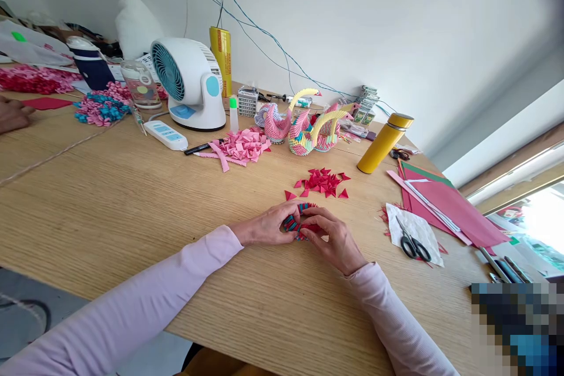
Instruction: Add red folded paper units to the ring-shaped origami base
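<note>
A small ring of folded paper pieces (291,224), red and teal, rests low over the table between my hands. My left hand (274,224) is closed round its left side, thumb on the near edge and fingers on the far one. At the right side of the ring, my right hand (331,236) is closed with thumb and fingertips pinching it; a red paper piece shows by those fingertips. Part of the ring is hidden by both hands. Just beyond them lies a loose pile of red folded paper triangles (325,182).
Pink paper strips (244,145) lie beyond my left hand, near a white fan (189,85). Folded paper swans (304,129) stand at the back. To the right are a yellow flask (384,144), scissors (414,247) and red paper sheets (458,205). Another person's hand (14,116) shows far left.
</note>
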`<state>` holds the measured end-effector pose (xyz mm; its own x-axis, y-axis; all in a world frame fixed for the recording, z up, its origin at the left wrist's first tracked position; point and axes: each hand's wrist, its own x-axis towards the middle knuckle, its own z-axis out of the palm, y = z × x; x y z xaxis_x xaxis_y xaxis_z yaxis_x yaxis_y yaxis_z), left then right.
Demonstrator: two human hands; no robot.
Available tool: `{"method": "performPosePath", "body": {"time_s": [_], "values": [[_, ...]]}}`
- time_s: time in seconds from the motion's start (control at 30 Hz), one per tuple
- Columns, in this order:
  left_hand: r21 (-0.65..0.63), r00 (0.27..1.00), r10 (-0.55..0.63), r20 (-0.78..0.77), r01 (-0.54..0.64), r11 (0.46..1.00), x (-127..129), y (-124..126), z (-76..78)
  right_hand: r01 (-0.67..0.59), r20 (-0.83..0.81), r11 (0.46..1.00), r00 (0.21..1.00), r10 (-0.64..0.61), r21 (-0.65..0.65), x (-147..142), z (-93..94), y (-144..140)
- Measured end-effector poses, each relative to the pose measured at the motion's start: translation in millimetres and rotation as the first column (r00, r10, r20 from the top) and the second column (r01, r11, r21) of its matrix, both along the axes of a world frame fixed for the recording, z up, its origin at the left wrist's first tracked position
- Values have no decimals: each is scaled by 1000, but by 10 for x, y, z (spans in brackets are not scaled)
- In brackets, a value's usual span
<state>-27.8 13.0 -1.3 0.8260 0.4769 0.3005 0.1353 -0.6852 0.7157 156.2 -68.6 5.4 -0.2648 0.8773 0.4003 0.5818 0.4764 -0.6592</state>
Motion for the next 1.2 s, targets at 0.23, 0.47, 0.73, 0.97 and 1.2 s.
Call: {"method": "performPosePath", "body": {"time_s": [0.23,0.47,0.73,0.97,1.2], "values": [[-10,1000,10,-1,-10,1000,17,-18,19,-18,45,1000,999,17,25,2,-26,21],[-6,1000,7,-25,-7,1000,-1,-14,20,-15,40,1000,999,14,12,23,-19,13],[27,999,2,-48,-1,1000,-4,-28,29,-47,49,999,998,47,10,23,-58,46],[26,999,7,-54,-6,1000,-16,-43,41,-47,25,999,999,47,-2,32,-5,23],[26,999,-1,-47,2,1000,-8,-42,22,-52,-2,999,999,52,-13,31,-17,32]]}}
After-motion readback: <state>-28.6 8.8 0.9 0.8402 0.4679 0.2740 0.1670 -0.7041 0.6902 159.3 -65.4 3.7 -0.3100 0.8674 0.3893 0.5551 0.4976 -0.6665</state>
